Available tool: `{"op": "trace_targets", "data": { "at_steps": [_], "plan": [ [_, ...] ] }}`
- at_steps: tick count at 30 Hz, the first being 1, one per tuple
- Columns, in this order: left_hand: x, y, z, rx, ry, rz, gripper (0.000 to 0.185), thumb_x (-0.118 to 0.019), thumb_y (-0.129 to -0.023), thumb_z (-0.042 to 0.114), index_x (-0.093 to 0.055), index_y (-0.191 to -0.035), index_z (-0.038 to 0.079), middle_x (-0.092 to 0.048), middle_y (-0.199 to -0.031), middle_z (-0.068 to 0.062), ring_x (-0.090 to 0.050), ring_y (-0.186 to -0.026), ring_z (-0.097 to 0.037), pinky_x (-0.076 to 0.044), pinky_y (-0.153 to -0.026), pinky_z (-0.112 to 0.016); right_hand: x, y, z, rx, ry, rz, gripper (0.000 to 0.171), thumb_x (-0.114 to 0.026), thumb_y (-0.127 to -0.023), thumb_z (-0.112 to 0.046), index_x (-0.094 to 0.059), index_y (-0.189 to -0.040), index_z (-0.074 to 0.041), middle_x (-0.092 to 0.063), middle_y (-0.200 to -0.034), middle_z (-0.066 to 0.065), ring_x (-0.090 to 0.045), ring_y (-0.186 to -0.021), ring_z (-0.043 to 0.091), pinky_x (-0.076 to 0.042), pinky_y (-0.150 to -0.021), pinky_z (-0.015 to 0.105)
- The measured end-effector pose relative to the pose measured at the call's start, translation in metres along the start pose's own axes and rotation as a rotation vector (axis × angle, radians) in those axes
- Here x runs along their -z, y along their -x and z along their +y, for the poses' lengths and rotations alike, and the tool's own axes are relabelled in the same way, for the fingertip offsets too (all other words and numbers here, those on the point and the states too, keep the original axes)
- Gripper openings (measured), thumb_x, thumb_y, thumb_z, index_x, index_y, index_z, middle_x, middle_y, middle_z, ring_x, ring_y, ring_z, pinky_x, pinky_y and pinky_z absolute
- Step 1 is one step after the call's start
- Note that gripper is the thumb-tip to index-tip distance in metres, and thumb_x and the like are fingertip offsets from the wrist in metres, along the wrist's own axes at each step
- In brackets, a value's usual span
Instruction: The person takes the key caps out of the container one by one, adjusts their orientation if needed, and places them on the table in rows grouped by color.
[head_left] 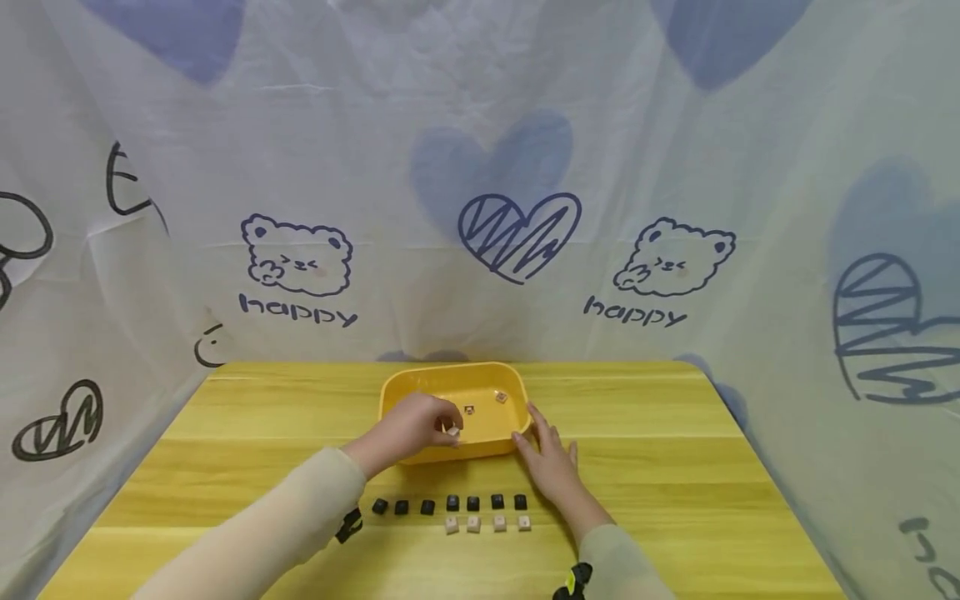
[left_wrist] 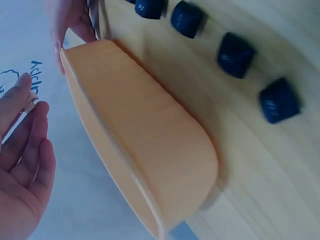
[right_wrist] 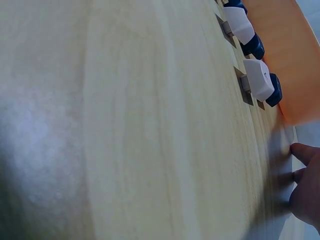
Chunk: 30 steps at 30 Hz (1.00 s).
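Head view: a yellow tray (head_left: 420,385) sits mid-table with two keycaps (head_left: 500,397) inside. In front of the tray lie seven black keycaps (head_left: 452,502) in a row and four white keycaps (head_left: 487,523) nearer the person. The left hand (head_left: 420,423) pinches one pale keycap (head_left: 453,430) over the tray; the right hand (head_left: 550,454), fingers spread, touches the tray's right corner.

Left wrist view: four dark caps show, others cut off.

Right wrist view: blurred; two white caps, bare wood beside the tray.

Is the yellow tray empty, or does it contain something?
Not empty: the yellow tray contains two small keycaps on its floor.
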<state>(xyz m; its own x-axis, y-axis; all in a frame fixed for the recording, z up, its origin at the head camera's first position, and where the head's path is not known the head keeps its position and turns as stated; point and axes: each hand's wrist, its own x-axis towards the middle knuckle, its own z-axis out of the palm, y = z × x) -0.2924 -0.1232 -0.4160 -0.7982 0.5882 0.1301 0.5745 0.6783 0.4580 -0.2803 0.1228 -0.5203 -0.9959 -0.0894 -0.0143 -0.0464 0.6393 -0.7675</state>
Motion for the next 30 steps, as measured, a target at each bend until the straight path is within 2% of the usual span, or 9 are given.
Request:
{"op": "trace_targets", "data": {
  "at_steps": [5, 9, 13, 19, 24, 30],
  "plan": [
    [0.001, 0.028, 0.004, 0.024, 0.008, 0.055, 0.015, -0.084, -0.076, 0.017, -0.071, -0.084, 0.015, -0.066, -0.077, 0.011, -0.058, -0.069, -0.003, -0.051, -0.065, -0.024, -0.001, 0.000, 0.001, -0.007, 0.009, -0.002, 0.065, -0.045, -0.101, -0.047, -0.018, -0.157, -0.026, -0.038, -0.150, 0.015, -0.020, -0.141, 0.045, 0.010, -0.109, 0.063],
    [-0.003, 0.048, 0.006, 0.058, 0.012, 0.068, 0.015, -0.083, -0.077, 0.021, -0.071, -0.084, 0.018, -0.063, -0.078, 0.014, -0.056, -0.068, -0.001, -0.049, -0.063, -0.023, -0.002, -0.001, 0.002, -0.007, 0.013, 0.000, 0.065, -0.044, -0.101, -0.048, -0.018, -0.157, -0.026, -0.037, -0.151, 0.015, -0.020, -0.141, 0.045, 0.010, -0.109, 0.063],
    [-0.009, 0.062, 0.007, 0.075, 0.035, 0.074, 0.015, -0.084, -0.075, 0.021, -0.073, -0.084, 0.016, -0.059, -0.075, 0.014, -0.052, -0.066, -0.002, -0.047, -0.060, -0.023, -0.002, -0.002, 0.003, -0.008, 0.018, -0.001, 0.065, -0.044, -0.101, -0.048, -0.018, -0.157, -0.027, -0.036, -0.151, 0.014, -0.020, -0.141, 0.046, 0.010, -0.109, 0.063],
    [-0.025, 0.077, 0.003, 0.089, 0.105, 0.046, 0.017, -0.086, -0.071, 0.014, -0.072, -0.080, 0.012, -0.058, -0.067, 0.014, -0.050, -0.059, 0.000, -0.045, -0.054, -0.023, -0.001, -0.002, 0.003, -0.011, 0.001, 0.000, 0.066, -0.044, -0.101, -0.050, -0.017, -0.157, -0.026, -0.039, -0.150, 0.013, -0.019, -0.142, 0.045, 0.010, -0.109, 0.062],
    [-0.041, 0.086, -0.001, 0.086, 0.100, 0.007, 0.020, -0.089, -0.067, 0.013, -0.072, -0.078, 0.010, -0.060, -0.066, 0.012, -0.050, -0.059, 0.002, -0.046, -0.055, -0.020, 0.000, -0.001, 0.002, -0.015, 0.006, -0.001, 0.065, -0.044, -0.102, -0.048, -0.017, -0.157, -0.025, -0.037, -0.151, 0.013, -0.019, -0.141, 0.045, 0.011, -0.109, 0.062],
    [-0.053, 0.090, -0.004, 0.105, 0.076, -0.024, 0.020, -0.089, -0.067, 0.015, -0.071, -0.075, 0.012, -0.060, -0.066, 0.013, -0.050, -0.059, 0.002, -0.047, -0.057, -0.021, -0.001, 0.000, 0.000, -0.013, 0.013, -0.005, 0.065, -0.044, -0.102, -0.046, -0.017, -0.157, -0.026, -0.035, -0.152, 0.014, -0.018, -0.141, 0.045, 0.011, -0.109, 0.062]
  ]
}}
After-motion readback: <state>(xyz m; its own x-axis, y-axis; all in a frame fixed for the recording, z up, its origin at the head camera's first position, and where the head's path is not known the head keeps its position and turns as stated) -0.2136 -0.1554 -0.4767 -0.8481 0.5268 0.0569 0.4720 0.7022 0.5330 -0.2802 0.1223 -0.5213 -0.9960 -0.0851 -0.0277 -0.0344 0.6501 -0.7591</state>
